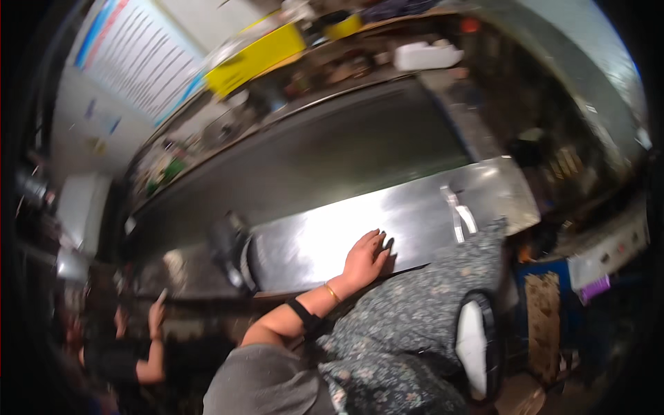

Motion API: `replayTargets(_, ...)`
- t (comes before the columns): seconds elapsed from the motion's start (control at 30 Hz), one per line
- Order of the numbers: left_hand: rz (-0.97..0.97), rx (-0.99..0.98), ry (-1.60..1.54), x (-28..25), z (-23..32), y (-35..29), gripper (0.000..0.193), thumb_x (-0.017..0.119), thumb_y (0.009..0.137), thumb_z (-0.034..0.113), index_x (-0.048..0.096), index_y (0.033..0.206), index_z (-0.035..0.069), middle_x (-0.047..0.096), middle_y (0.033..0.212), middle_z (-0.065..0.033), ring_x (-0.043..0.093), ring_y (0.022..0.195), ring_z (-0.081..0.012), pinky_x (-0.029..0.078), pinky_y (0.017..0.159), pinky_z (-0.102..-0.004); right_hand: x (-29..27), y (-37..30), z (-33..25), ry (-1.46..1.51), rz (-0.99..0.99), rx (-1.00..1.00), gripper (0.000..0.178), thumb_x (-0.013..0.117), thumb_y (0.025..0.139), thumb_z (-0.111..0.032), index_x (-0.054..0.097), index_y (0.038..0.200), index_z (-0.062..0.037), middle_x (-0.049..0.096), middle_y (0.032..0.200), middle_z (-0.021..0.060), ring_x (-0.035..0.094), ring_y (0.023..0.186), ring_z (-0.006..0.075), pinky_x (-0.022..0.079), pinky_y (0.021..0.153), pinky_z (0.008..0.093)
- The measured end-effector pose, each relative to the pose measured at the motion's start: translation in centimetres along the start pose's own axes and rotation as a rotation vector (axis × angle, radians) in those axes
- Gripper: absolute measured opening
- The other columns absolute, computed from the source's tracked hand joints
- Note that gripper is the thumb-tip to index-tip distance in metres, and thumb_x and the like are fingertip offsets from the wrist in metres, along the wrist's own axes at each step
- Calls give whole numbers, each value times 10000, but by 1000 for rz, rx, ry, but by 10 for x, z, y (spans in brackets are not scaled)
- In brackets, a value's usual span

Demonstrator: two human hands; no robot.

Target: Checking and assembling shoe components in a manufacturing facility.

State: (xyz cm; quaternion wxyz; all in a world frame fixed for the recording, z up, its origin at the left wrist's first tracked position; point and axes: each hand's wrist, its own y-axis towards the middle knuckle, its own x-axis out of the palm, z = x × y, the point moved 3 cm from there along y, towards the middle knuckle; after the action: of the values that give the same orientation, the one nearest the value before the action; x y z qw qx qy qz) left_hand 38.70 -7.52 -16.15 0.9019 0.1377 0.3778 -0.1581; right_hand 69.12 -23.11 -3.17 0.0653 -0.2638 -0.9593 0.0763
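My left hand (366,260) rests palm down near the front edge of a shiny metal tabletop (311,252). Its fingers are stretched out and apart, and nothing is in them. A bracelet and a black band circle that arm. Farther right on the metal lie thin silvery strips (458,213), too blurred to name, apart from the hand. Patterned dark floral cloth (422,304) covers my body beside the arm. I do not see my right hand.
Beyond the metal runs a wide dark belt-like surface (325,152). A black object (228,249) stands at the metal's left end. Yellow boxes (256,59) and a white container (425,57) line the far ledge. Another person's hand (158,315) shows at lower left. Brown board (543,325) stands at right.
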Motion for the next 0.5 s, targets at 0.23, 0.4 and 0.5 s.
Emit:
replayTargets(0.23,50,-82,445,-107,-38,-123,587,712,779,78,507,1328,44,468,1421,-218,385,1357,-439,299,1149,-522,-230,69,124,274,521,-211,690,709,857,-294,439,1425,-12,471,1436,153,454,1315,274,355,1110,433)
replayTargets(0.4,643,-474,747,-170,-83,-169,771,747,771,171,378,1408,-58,370,1473,-286,319,1382,-448,223,1168,-474,-186,321,98,-141,438,-438,746,821,787,-322,506,1345,59,573,1316,155,567,1142,222,423,1019,352)
replayTargets(0.5,963,-1024,362,-194,-134,-209,779,807,748,279,461,1344,-85,539,1330,-260,522,1239,-358,387,1055,-385,-172,367,156,-323,486,-303,708,775,841,-273,460,1388,47,497,1419,140,487,1253,229,356,1079,360)
